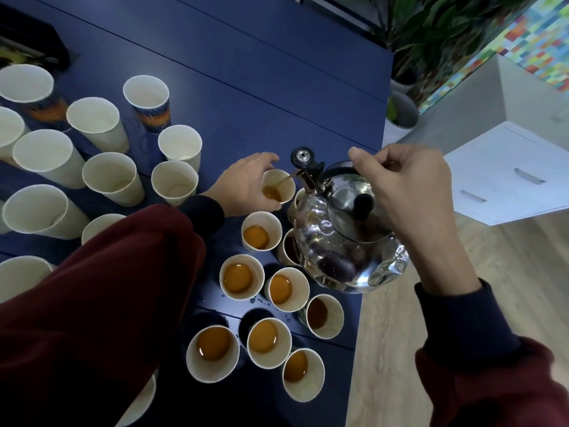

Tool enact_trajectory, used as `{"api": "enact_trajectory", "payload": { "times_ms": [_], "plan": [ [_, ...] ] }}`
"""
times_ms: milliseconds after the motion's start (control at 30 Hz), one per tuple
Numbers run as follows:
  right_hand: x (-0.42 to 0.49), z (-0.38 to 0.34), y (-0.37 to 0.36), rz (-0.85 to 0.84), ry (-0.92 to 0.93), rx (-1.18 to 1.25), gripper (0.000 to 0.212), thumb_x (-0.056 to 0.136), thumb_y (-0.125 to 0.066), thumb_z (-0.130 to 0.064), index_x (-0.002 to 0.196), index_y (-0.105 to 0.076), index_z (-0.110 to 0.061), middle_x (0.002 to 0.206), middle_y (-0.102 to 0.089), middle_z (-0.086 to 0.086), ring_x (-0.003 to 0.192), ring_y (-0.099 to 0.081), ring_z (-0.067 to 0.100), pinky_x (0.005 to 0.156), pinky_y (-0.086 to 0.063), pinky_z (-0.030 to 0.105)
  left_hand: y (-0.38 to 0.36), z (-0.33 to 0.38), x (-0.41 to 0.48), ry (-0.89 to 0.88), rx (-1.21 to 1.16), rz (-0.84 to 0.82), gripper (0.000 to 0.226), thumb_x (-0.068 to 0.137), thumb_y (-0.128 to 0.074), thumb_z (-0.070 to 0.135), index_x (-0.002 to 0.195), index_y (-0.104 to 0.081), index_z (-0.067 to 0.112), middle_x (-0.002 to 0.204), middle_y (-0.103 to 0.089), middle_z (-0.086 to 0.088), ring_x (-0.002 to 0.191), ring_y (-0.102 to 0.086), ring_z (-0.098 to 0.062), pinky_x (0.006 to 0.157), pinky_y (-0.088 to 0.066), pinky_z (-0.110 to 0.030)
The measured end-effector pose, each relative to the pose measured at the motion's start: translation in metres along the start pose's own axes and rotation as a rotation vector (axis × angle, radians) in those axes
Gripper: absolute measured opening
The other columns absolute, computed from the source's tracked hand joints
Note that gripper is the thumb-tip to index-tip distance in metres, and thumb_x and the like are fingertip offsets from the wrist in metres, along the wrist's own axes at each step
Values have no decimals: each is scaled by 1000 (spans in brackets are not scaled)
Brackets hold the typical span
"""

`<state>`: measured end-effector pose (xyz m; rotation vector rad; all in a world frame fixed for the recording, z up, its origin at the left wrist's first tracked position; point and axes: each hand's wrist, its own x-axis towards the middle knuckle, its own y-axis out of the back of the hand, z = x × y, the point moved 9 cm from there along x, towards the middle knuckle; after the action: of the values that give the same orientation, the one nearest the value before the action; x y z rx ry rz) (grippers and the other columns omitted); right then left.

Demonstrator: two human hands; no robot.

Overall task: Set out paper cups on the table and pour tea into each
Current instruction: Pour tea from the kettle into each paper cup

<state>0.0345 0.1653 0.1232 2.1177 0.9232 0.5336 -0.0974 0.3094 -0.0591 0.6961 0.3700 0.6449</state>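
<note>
Dark blue tabletop (246,87) stretches ahead of me, with a wooden floor (400,349), a white drawer cabinet (508,177) and leafy plants (431,32) off to my right. From my head view, my left hand (243,183) reaches out of a maroon sleeve, and its fingers (264,158) are curled round the paper cup (278,180) standing on the tabletop just beside the kettle's spout. My right hand (409,192) is clenched on the handle of the shiny steel kettle (338,241), which is tipped forward over the edge of the tabletop with its black spout cap (303,155) flipped up. A thin stream of tea (288,179) runs from the spout into the held cup, where a little amber liquid already sits at the bottom. Nearer to me stands a cluster of filled cups (246,260), one of them partly hidden under the kettle. Farther left stand the empty cups (114,177), a few with dark printed sides.
</note>
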Motion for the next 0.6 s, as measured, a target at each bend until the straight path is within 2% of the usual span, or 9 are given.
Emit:
{"api": "enact_trajectory", "payload": {
  "times_ms": [133,233,367,433,500,600],
  "plan": [
    [-7,-4,9,74,-1,70,49,91,-68,-44,58,-56,-10,41,-45,-9,45,-40,9,53,-34,24,9,2,-8,33,-43,9,88,69,-78,47,144,-43,19,135,-60,-1,119,-58,-21,99,-50,-47],
    [-18,-11,19,136,11,169,51,92,-65,-46,64,-57,-4,50,-47,1,53,-41,10,58,-37,31,23,2,-23,44,-49,90,70,80,-77,33,141,-49,15,134,-62,-3,117,-61,-21,100,-50,-42],
    [-38,-26,27,161,14,264,52,92,-62,-46,68,-59,0,59,-50,16,58,-44,15,62,-45,40,45,-2,-59,71,-58,165,44,85,-75,24,126,-64,12,123,-65,-6,107,-65,-22,95,-52,-39],
    [-55,-36,28,159,19,280,49,91,-63,-47,63,-59,-6,55,-49,8,58,-45,13,64,-45,41,61,-8,-85,89,-43,211,35,86,-75,25,118,-68,13,115,-69,-3,101,-66,-20,88,-52,-34],
    [-76,-44,27,156,20,302,48,90,-66,-44,57,-55,-11,50,-44,-5,54,-41,11,60,-39,33,76,-18,-112,129,-56,246,27,87,-75,27,111,-70,16,106,-70,3,94,-65,-16,85,-48,-28],
    [-110,-53,27,158,12,325,49,92,-68,-41,58,-56,-8,48,-43,-8,52,-39,9,58,-36,28,96,-30,-155,168,-114,291,18,86,-75,29,101,-69,20,94,-71,8,85,-66,-13,85,-50,-31]
  ]
}}
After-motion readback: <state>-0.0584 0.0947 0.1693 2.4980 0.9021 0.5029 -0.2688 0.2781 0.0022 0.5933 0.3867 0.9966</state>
